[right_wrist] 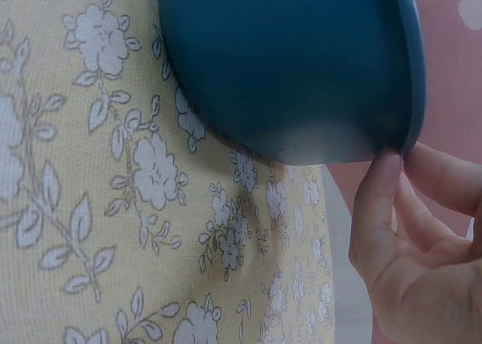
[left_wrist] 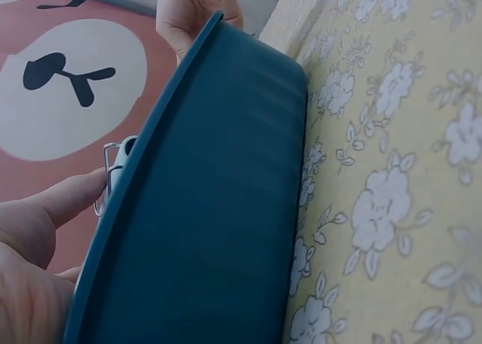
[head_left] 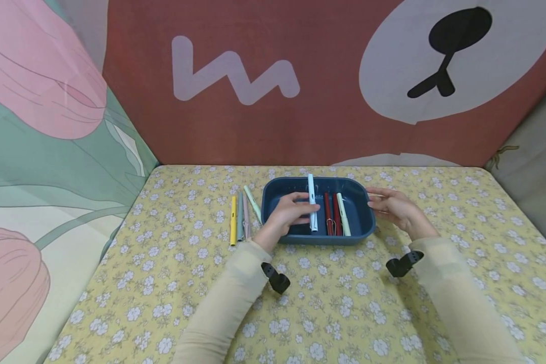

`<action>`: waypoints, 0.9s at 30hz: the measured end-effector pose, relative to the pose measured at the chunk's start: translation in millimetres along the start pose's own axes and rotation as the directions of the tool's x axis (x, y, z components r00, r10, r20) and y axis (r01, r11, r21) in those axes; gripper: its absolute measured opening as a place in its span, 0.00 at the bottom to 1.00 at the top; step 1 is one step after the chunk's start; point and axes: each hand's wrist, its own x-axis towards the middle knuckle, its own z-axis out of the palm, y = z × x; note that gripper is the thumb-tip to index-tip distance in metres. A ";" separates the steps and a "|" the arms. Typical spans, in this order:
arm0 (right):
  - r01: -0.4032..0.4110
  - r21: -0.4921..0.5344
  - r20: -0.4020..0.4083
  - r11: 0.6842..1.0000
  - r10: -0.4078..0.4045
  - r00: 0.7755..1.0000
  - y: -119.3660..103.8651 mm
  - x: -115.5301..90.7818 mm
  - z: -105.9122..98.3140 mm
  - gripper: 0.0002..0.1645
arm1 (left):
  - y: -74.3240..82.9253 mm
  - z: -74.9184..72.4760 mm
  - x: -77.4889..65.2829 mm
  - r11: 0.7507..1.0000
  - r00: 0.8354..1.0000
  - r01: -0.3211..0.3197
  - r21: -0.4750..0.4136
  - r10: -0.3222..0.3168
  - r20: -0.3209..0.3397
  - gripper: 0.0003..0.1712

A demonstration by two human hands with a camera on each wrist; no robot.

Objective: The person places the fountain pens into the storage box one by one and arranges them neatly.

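Observation:
My left hand [head_left: 287, 215] pinches a pale blue pen [head_left: 312, 197] with a metal clip, holding it at the dark blue tray [head_left: 320, 241]. In the left wrist view the tray wall hides most of this pen [left_wrist: 119, 162]. Inside the tray, right of the held pen, lie a red pen [head_left: 328, 215], a second red pen [head_left: 336, 212] and a pale green pen [head_left: 344, 216], side by side. At the tray's right end, my right hand [head_left: 398, 211] grips the rim between thumb and fingers, as the right wrist view shows.
Left of the tray, a yellow pen [head_left: 233, 222], a grey-blue pen [head_left: 240, 217] and a mauve pen [head_left: 246, 220] lie on the flowered tablecloth [head_left: 164, 283]. A pale green pen [head_left: 252, 202] slants beside the tray's left end. A printed curtain [head_left: 236, 131] stands behind the table.

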 end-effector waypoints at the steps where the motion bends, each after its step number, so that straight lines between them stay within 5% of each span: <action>1: 0.001 0.006 0.002 1.000 -0.001 1.000 0.0 0.0 -0.4 0.38 | -0.3 0.7 0.6 1.000 1.000 0.005 0.000 -0.005 -0.001 0.33; 27: 0.011 -0.010 -0.004 1.000 -0.011 1.000 -0.4 0.5 0.3 0.37 | -6.2 7.9 7.9 0.998 0.999 0.010 0.058 -0.013 0.051 0.33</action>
